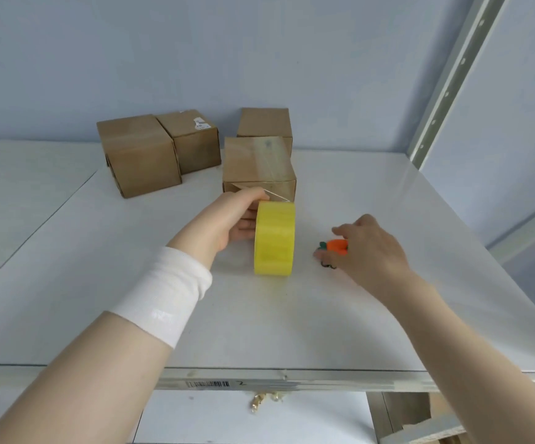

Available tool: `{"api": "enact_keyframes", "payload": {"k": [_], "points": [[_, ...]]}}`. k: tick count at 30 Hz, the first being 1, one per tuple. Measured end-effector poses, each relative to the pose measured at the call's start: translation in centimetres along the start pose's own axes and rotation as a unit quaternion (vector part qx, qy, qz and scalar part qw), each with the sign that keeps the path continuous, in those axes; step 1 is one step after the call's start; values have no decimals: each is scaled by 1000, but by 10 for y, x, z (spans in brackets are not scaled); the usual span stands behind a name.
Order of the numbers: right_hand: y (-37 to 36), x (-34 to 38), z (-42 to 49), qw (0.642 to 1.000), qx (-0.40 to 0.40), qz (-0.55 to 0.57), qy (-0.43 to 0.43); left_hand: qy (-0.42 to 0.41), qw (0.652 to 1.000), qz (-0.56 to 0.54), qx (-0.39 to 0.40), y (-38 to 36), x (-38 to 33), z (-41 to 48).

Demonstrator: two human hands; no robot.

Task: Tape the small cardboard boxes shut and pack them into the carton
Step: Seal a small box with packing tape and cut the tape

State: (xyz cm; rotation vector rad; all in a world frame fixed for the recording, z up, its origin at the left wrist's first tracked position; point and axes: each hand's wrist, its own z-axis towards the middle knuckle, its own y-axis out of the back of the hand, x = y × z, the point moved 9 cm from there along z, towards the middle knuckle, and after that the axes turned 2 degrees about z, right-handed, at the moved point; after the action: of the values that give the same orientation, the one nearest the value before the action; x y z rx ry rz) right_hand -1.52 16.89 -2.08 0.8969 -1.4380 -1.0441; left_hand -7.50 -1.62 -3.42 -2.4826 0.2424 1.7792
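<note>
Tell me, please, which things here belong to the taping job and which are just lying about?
Job: tape roll, gripped by left hand; taped front box; front-left box; labelled box; rear box; orange carrot-shaped item (likely cutter) under right hand.
Lying about: gold scrap below the shelf; barcode label on shelf edge.

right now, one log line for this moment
left hand: grips tape roll | right hand: touches orange carrot-shaped item | tape strip: roll to nearest box
</note>
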Motion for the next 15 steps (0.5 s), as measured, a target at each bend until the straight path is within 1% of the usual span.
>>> {"api": "enact_keyframes", "payload": {"k": [2,4,6,8,9,10,11,12,13,15], "points": [[-9,2,-1,999,16,-27,9,0,1000,7,-2,0,0,0],[-11,4,-1,999,18,-11,34,0,1000,4,3,1,1,1],[-16,4,-2,996,58,8,63,1,1000,4,10,2,2,2],[-22,3,-4,992,97,43,69,0,1000,6,18,3,2,2],[-20,1,-5,991,89,78,59,-1,1000,8,22,3,1,2],[-15,-2,-4,990,57,120,36,-3,1000,10,25,4,1,2],[-8,-6,-3,988,5,154,6,-4,999,14,28,4,0,2],[-2,-11,-3,985,-45,163,-29,-6,999,17,30,5,0,2],[0,-15,-2,985,-71,143,-68,-8,999,19,33,5,0,3],[-7,-22,0,987,-60,82,-125,-11,999,18,33,5,0,2]]}}
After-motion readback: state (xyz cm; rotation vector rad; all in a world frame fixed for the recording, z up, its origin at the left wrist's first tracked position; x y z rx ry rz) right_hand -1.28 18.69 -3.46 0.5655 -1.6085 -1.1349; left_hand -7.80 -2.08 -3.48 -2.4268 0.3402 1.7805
